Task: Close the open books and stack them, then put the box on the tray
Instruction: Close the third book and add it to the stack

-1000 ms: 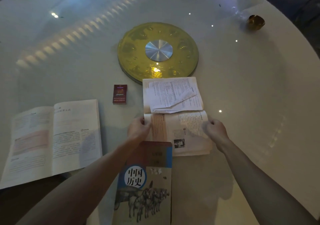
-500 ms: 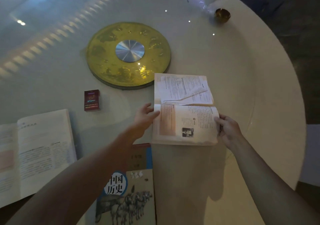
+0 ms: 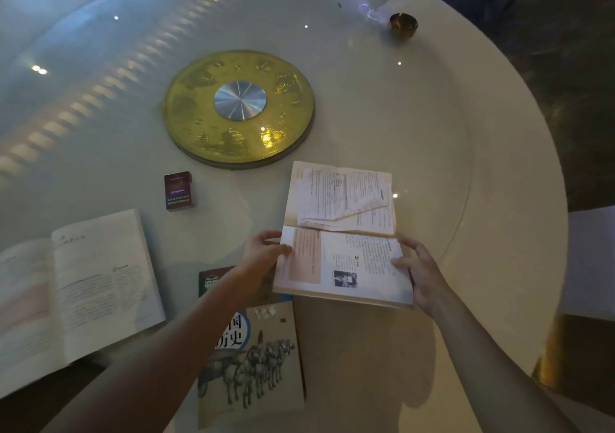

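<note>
On the round white glass-topped table [image 3: 432, 153], we take the round gold tray [image 3: 238, 108] as landmark. Nearer us than it lies the open paper book [image 3: 341, 232], spine crosswise, between our hands: left hand [image 3: 263, 254] and right hand [image 3: 417, 266] each grip an edge of the near page, equally near.

You saw a glossy white table [image 3: 432, 133] that mirrored the lamps. The golden tray [image 3: 199, 123] looked like embossed metal, with a brushed silver centre disc [image 3: 240, 100]. The open book [image 3: 342, 232] had matt paper pages.
</note>
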Demonstrator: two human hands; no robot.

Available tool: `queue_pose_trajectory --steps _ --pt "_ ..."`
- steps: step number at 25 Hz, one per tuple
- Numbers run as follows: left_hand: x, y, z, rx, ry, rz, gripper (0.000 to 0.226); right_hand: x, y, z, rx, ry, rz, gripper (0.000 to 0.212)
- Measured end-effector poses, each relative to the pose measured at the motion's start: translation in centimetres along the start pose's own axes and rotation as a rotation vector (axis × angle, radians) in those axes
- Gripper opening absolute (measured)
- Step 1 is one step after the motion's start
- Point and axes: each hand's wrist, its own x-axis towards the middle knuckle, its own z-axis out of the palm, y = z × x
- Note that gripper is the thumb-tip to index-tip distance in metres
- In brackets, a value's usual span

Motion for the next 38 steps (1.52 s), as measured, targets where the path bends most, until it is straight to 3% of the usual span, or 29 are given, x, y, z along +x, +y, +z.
queue_pose_trajectory --steps 5,8,13,17,19,23,27,29,31,34,38 --pt "-3.9 -2.7 -2.1 -0.174 -0.077 -0.057 0.041 -4.3 3.3 -1.2 0.037 -0.061 0.103 0.016" --pt "-5.0 -3.7 -3.1 -0.232 -0.146 -0.044 0.040 -5.5 4.0 -2.1 0.160 -0.070 0.121 0.026" --pt "-4.2 -2.0 -1.5 -0.325 -0.079 -0.057 0.032 -4.7 3.2 -2.3 0.285 -0.108 0.050 0.042" --pt "-2.8 0.6 0.3 -0.354 -0.104 -0.033 0.041 -2.4 1.1 -1.5 0.463 -0.178 0.046 0.043" --pt "-1.8 1.5 1.1 -0.303 -0.090 -0.040 0.039 -0.9 0.0 -1.2 0.433 -0.166 0.087 0.039" --pt "0.9 2.7 2.6 -0.085 -0.036 -0.031 0.044 2.7 -2.0 -0.2 -0.171 -0.018 0.052 0.025" --pt "2.6 2.7 4.2 0.237 0.198 0.056 0.056 6.5 -5.6 2.0 -0.701 0.136 -0.335 0.013" --pt "3.5 2.1 4.6 0.461 0.263 0.058 0.066 8.9 -7.1 3.6 -1.019 0.068 -0.521 0.034" --pt "4.4 1.4 4.8 0.608 0.286 0.060 0.059 11.0 -8.0 5.4 -1.284 -0.072 -0.589 0.051" --pt "5.2 1.1 4.8 0.603 0.284 0.099 0.045 12.8 -8.2 7.1 -1.514 -0.144 -0.587 0.049" --pt "5.5 1.1 4.6 0.565 0.384 0.152 0.038 13.5 -8.0 7.1 -1.532 -0.107 -0.646 0.037"
